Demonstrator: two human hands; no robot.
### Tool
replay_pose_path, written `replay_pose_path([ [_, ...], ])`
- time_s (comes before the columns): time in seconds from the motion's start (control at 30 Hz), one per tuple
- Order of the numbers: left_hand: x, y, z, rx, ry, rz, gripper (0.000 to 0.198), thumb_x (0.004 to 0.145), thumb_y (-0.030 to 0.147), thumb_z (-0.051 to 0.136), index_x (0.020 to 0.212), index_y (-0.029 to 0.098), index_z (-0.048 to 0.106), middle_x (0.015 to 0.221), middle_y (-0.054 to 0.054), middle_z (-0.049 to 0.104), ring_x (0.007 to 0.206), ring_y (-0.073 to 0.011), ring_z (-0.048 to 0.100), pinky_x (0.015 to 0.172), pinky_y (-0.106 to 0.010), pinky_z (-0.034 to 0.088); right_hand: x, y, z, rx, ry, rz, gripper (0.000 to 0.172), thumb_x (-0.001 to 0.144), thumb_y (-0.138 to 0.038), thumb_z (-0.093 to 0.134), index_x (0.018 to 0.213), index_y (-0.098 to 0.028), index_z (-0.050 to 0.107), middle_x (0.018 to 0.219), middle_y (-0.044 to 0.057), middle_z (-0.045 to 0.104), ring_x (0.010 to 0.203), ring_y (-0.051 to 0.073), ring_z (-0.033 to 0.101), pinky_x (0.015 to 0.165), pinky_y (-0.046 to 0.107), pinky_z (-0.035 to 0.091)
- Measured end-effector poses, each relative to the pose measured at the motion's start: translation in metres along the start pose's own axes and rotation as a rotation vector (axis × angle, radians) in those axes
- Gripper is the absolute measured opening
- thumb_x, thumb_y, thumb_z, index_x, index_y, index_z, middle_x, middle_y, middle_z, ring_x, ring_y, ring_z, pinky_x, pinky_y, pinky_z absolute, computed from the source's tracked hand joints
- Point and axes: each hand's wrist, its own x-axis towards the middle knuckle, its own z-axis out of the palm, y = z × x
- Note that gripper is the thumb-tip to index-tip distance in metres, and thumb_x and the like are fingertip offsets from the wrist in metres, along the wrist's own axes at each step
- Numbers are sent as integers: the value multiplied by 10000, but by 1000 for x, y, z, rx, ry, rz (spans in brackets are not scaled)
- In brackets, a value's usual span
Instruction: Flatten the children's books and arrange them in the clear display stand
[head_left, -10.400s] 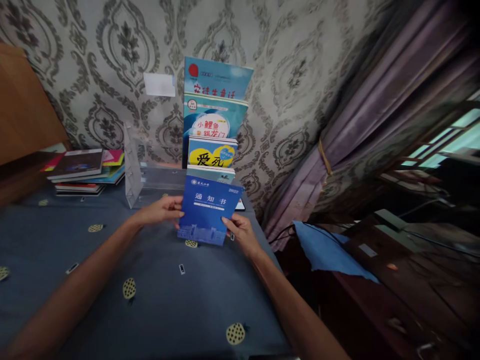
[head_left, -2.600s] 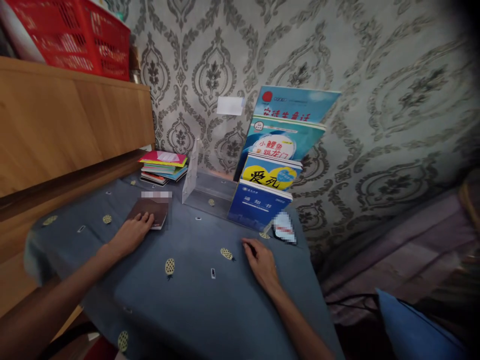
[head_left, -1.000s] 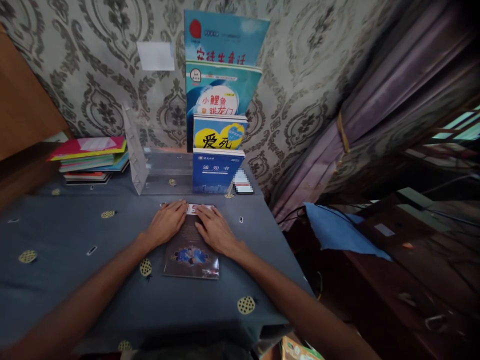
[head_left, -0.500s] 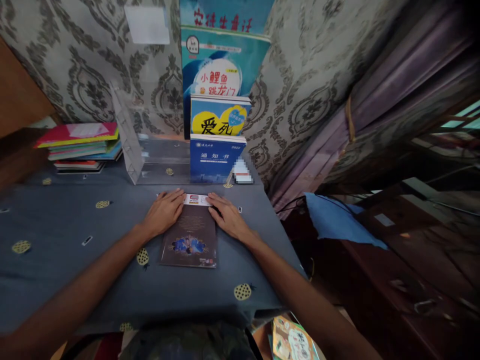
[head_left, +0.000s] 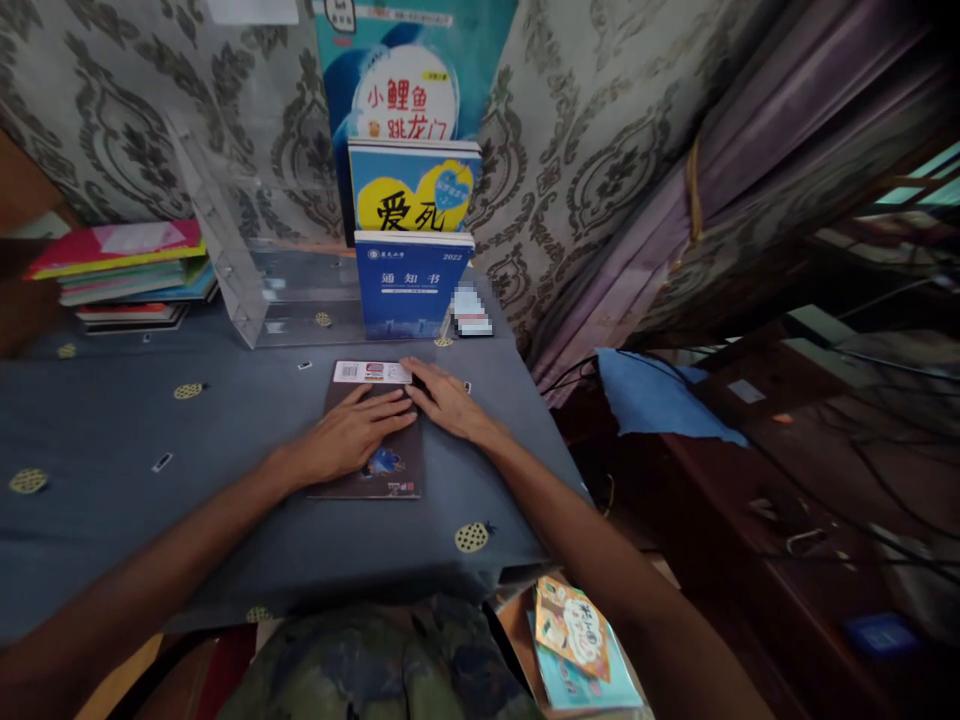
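We've got the dark book (head_left: 403, 458) lying flat on the blue tablecloth (head_left: 105, 420), a little in front of the clear rack (head_left: 221, 240), with its white barcode strip (head_left: 349, 372) at the far end. Our left hand (head_left: 352, 440) is spread across the middle of it, palm down, fingers stretched out and loosely apart, so a good chunk of the cover is blocked. Our right hand (head_left: 446, 402) is at the far right corner, fingers out straight and thumb on the cover. Neither one is curled around anything, they're both just resting there.

Straight ahead, the rack kinda walls things off. The blue booklet (head_left: 416, 305) is up front, hiding the bottom of the yellow-heart book (head_left: 367, 185), which in turn covers part of the tall teal book (head_left: 472, 60). A pixelated item (head_left: 472, 312) sits just right of the booklet.

Over on the left there's a messy stack of books (head_left: 131, 265) near the rack's side panel. Off to the right we've got a purple curtain (head_left: 622, 250) and a blue cloth (head_left: 664, 400) with cables around it. Down below the table edge, an orange book (head_left: 574, 625) overlaps a teal one, right beside our right forearm.
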Motion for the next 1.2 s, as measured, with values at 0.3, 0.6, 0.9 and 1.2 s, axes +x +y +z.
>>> replay_pose_path([
  [0.3, -9, 13, -5, -77, -95, 83, 650, 847, 13, 441, 1435, 282, 509, 1537, -59, 466, 1486, -223, 323, 1210, -577, 183, 0, 0, 1, -24, -3, -22, 522, 985, -315, 494, 1478, -150, 442, 1512, 132, 498, 1444, 245, 409, 1188, 490, 344],
  [0.6, -25, 26, -11, -185, -125, 164, 743, 813, -71, 438, 1377, 399, 556, 1579, 0, 403, 1501, -214, 291, 1226, -583, 112, 0, 4, 3, -29, 3, -33, 527, 985, -356, 501, 1478, -180, 442, 1521, 133, 486, 1441, 247, 414, 1193, 507, 333],
  [0.9, -30, 25, -11, -205, -88, 122, 557, 940, 46, 409, 1398, 335, 542, 1525, -6, 487, 1460, -160, 371, 1245, -494, 176, -2, 6, 6, -41, 19, -63, 501, 992, -339, 483, 1473, -202, 457, 1510, 123, 502, 1445, 257, 408, 1193, 533, 337],
  [1.2, -41, -70, -10, -36, 254, -314, 431, 1007, 250, 356, 1378, 171, 562, 1437, -106, 576, 1359, -215, 512, 1138, -480, 403, -2, 4, 4, -43, 20, -55, 480, 993, -343, 490, 1445, -180, 495, 1496, 147, 513, 1432, 271, 426, 1187, 537, 355],
])
